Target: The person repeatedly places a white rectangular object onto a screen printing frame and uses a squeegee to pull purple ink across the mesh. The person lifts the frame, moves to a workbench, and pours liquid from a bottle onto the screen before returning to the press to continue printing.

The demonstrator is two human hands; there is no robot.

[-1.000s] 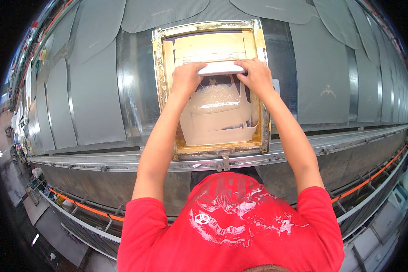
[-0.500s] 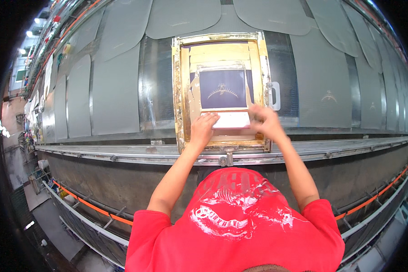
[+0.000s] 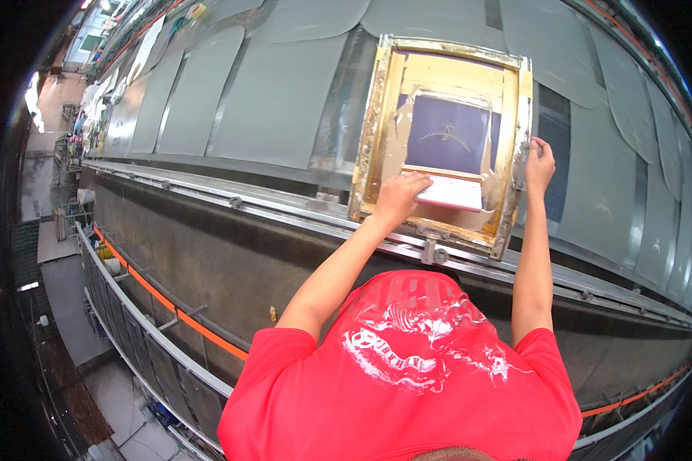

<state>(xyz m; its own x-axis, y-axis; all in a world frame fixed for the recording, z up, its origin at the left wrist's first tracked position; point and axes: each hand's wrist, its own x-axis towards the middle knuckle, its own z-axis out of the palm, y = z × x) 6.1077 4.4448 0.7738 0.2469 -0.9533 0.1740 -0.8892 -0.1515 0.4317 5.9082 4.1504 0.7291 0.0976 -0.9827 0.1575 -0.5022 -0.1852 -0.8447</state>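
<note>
Since a half-second earlier, your right hand [image 3: 541,163] had left the squeegee [image 3: 455,192] and gone to the right edge of the frame [image 3: 367,123]. Its fingers were bent there; whether they gripped or only touched, I couldn't tell. Your left hand [image 3: 400,197] held the squeegee's left end, closed over it.

Squeegee lay at the near end of the frame, inside the rim; a second earlier it was at the far end, under both hands. I took this as one pull made, leaving a hand spare for the frame. The purple mesh [image 3: 441,111] was in plain view, a pale arched design on it, tan paste [image 3: 394,154] along its left side. (Your head had turned, so the whole scene sat askew.)

Surface: long counter [image 3: 344,131], grey sheets [image 3: 281,92] laid in a row on both sides of the frame, metal rail [image 3: 284,207] along the near edge.

Room: orange bar [image 3: 178,313] below the counter, grey floor [image 3: 73,286] at far left.
</note>
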